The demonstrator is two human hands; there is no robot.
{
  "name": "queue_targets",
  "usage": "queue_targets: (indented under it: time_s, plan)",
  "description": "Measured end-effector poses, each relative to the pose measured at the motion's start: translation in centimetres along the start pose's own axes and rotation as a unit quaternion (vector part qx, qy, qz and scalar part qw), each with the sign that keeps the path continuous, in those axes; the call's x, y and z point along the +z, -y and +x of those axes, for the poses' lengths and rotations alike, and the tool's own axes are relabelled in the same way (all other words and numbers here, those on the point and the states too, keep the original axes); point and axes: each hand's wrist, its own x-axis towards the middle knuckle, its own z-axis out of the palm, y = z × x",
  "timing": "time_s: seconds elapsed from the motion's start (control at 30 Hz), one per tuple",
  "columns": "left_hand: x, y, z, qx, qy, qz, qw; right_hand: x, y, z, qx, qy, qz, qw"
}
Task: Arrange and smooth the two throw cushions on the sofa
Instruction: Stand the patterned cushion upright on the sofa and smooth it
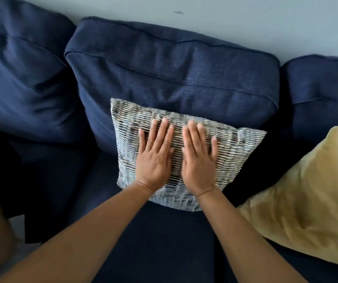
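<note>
Two hands flat at frame centre, left hand [155, 155] and right hand [199, 158] side by side, fingers [165, 129] spread wide, gripping nothing, on patterned cushion [235, 152] leaning against navy sofa [174, 74], yellow cushion [306, 201] at right

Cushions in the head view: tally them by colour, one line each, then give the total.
Navy blue back cushions: 3, left, middle, right
Grey-and-white patterned throw cushion: 1, with the left hand and right hand flat on it
Yellow throw cushion: 1
Total: 5 cushions
</note>
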Motion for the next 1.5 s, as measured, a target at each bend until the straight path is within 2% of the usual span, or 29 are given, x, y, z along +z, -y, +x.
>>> queue_targets:
  time_s: [0.07,0.13,0.23,0.27,0.33,0.4,0.47,0.6,0.67,0.73,0.8,0.87,0.93,0.97,1.03,1.2,1.3,1.4,1.5]
  plan:
    - [0.9,2.6,0.6,-0.020,0.053,0.059,0.997,1.1,-2.5,-0.2,0.034,0.046,-0.038,0.998]
    - [1.3,5.3,1.7,-0.029,0.080,0.106,0.991,1.0,-5.3,-0.2,0.089,0.048,-0.077,0.992]
    - [1.5,6.9,3.0,-0.023,0.086,0.143,0.986,-0.1,-7.0,-0.2,0.193,-0.020,-0.102,0.976]
    - [1.7,6.8,3.1,-0.023,0.083,0.149,0.985,-0.3,-6.3,-0.1,0.204,-0.049,-0.091,0.973]
    - [2.0,6.3,3.1,-0.035,0.074,0.148,0.986,0.0,-3.1,0.3,0.130,-0.068,-0.049,0.988]
    - [2.2,6.0,3.0,-0.051,0.064,0.137,0.987,1.3,0.7,0.1,-0.002,-0.022,-0.036,0.999]
    - [2.2,6.1,3.0,-0.059,0.054,0.126,0.989,2.5,1.6,-0.1,-0.039,0.020,-0.053,0.998]
    - [1.7,6.9,2.9,-0.062,0.070,0.121,0.988,2.3,-4.6,0.1,0.119,0.022,-0.117,0.986]
    - [1.4,6.8,2.8,-0.070,0.081,0.115,0.988,1.5,-6.8,-0.6,0.165,0.013,-0.145,0.975]
    - [1.0,5.8,3.0,-0.101,0.066,0.102,0.987,1.3,-7.1,-1.1,0.168,0.014,-0.144,0.975]
    - [0.6,3.9,3.1,-0.119,0.013,0.075,0.990,1.3,-6.8,-1.1,0.172,0.018,-0.119,0.978]
    - [0.8,0.9,2.7,-0.058,-0.023,0.054,0.997,1.4,-6.6,-0.8,0.187,0.022,-0.090,0.978]
    - [1.8,-1.8,1.6,0.034,0.014,0.055,0.998,1.4,-6.4,-0.6,0.191,0.018,-0.078,0.978]
    - [2.4,-2.4,0.9,0.051,0.046,0.063,0.996,1.4,-6.5,-0.7,0.184,0.017,-0.083,0.979]
    - [3.4,-1.5,0.4,0.023,0.082,0.076,0.994,1.4,-7.2,-1.1,0.160,0.018,-0.104,0.981]
    - [2.5,4.8,1.4,-0.067,0.067,0.113,0.989,0.9,-7.7,-1.7,0.175,0.003,-0.102,0.979]
    - [2.0,6.1,1.5,-0.094,0.074,0.127,0.985,0.2,-5.8,-1.2,0.204,-0.051,-0.089,0.974]
    - [2.0,5.3,1.4,-0.104,0.078,0.125,0.984,0.3,-1.9,0.4,0.124,-0.111,-0.058,0.984]
    - [2.2,5.0,1.3,-0.118,0.085,0.117,0.982,1.9,2.7,2.1,-0.009,-0.044,-0.036,0.998]
